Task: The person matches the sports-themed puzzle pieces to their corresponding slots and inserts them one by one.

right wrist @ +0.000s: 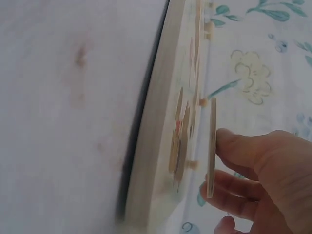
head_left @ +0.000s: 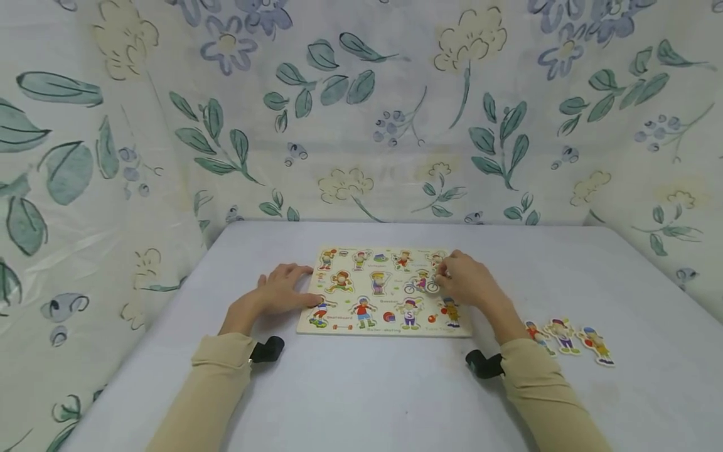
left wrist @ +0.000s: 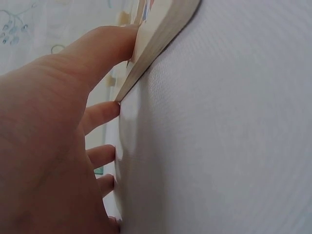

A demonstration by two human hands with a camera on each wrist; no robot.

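A pale wooden peg puzzle board (head_left: 344, 329) with colourful sports figures lies flat on the white table. My left hand (head_left: 285, 290) is at its left side, thumb resting on the board's edge; the other fingers spread out, tips touching the table. My right hand (head_left: 465, 279) is over the board's right side. In the right wrist view, its thumb and fingers pinch a thin wooden puzzle piece (right wrist: 212, 151), seen edge-on and apart from the board. A cyclist figure (head_left: 422, 282) shows just left of those fingers. The held piece's picture is hidden in the right wrist view.
Several loose figure pieces, among them a piece with an orange ball (head_left: 595, 345), lie on the table right of the board, beside the right sleeve (head_left: 542, 383). Flower-patterned cloth (head_left: 395, 157) hangs behind the table and along both sides.
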